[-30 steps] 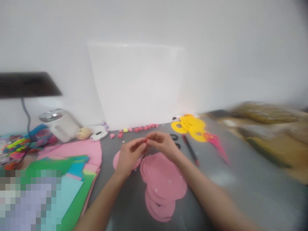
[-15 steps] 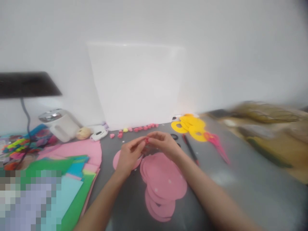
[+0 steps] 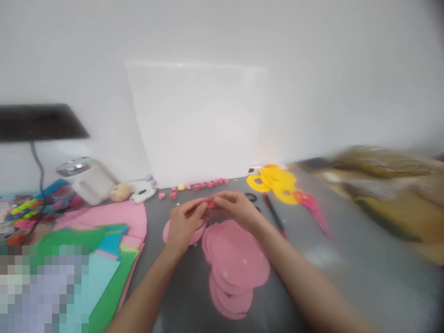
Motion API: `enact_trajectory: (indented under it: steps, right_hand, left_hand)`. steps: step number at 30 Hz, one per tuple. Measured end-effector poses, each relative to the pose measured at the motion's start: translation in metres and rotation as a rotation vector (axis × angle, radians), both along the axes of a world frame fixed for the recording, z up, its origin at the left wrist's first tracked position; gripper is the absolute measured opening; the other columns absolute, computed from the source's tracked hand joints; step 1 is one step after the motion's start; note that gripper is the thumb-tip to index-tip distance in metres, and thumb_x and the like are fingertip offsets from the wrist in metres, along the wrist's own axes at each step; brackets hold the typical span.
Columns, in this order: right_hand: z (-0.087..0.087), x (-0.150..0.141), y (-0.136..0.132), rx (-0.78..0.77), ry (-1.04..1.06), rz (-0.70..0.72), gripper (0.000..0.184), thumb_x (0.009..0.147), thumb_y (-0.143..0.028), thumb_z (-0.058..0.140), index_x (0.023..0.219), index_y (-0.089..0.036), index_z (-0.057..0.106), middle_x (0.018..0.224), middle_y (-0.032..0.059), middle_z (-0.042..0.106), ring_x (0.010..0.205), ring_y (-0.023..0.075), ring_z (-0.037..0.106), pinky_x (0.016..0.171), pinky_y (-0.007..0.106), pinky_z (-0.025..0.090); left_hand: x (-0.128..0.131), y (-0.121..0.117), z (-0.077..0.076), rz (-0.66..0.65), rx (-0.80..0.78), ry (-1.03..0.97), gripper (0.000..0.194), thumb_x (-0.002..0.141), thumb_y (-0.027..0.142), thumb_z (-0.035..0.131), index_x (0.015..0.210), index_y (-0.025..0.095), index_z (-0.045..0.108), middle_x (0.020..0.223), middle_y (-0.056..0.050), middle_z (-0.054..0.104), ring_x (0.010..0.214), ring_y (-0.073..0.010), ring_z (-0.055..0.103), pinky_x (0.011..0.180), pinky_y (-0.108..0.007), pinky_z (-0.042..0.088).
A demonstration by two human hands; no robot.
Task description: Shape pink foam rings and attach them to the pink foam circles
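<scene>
Left hand (image 3: 182, 224) and right hand (image 3: 234, 208) pinch a small red piece (image 3: 210, 202) between them

Take the red piece as the clock's centre, with twelve towards the wall (image 3: 312, 83). Leftmost, coloured sheets (image 3: 93, 268) spread over the grey table (image 3: 183, 291) between eight and nine, with a white mug (image 3: 92, 185) between nine and ten. At about eight, the left hand has its thumb and fingers closed to a narrow pinch on the piece's left side, partly covering a pink disc (image 3: 169, 232). A row of small beads (image 3: 210, 185) runs by the wall around twelve. The right hand, near three, closes its fingertips on the other side, with almost no opening. Overlapping pink circles (image 3: 239, 259) lie at five. Further right come a black marker (image 3: 275, 215) between three and four, yellow rings (image 3: 286, 192) between two and three, and pink scissors (image 3: 314, 210) about three.
</scene>
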State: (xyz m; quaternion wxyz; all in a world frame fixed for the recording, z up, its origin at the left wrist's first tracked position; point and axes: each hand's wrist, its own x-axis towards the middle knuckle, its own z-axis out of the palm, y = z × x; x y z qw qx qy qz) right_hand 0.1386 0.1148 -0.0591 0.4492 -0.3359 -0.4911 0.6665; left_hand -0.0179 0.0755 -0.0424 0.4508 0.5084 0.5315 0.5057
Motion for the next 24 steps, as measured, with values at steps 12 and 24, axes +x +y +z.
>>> enact_trajectory:
  steps: [12, 24]
  right_hand:
    - [-0.009, 0.017, 0.016, 0.016, -0.106, -0.265, 0.028, 0.06, -0.035, 0.076, 0.079, -0.016, 0.069, 0.079, 0.0046, 0.071, 0.069, 0.0139, 0.064, 0.073, 0.03, 0.053]
    - [-0.003, 0.045, 0.079, 0.155, -0.832, -0.516, 0.011, 0.065, -0.021, 0.063, 0.067, -0.012, 0.07, 0.057, 0.0045, 0.068, 0.056, 0.0145, 0.061, 0.054, 0.021, 0.044]
  left_hand:
    - [-0.002, 0.002, -0.001, 0.026, 0.003, 0.044, 0.031, 0.074, 0.035, 0.062, 0.095, 0.013, 0.069, 0.073, -0.006, 0.071, 0.062, -0.0158, 0.063, 0.062, -0.027, 0.052]
    - [-0.017, 0.008, -0.002, 0.027, 0.011, 0.039, 0.034, 0.073, 0.036, 0.062, 0.096, 0.012, 0.069, 0.072, -0.007, 0.071, 0.06, -0.0154, 0.062, 0.058, -0.027, 0.051]
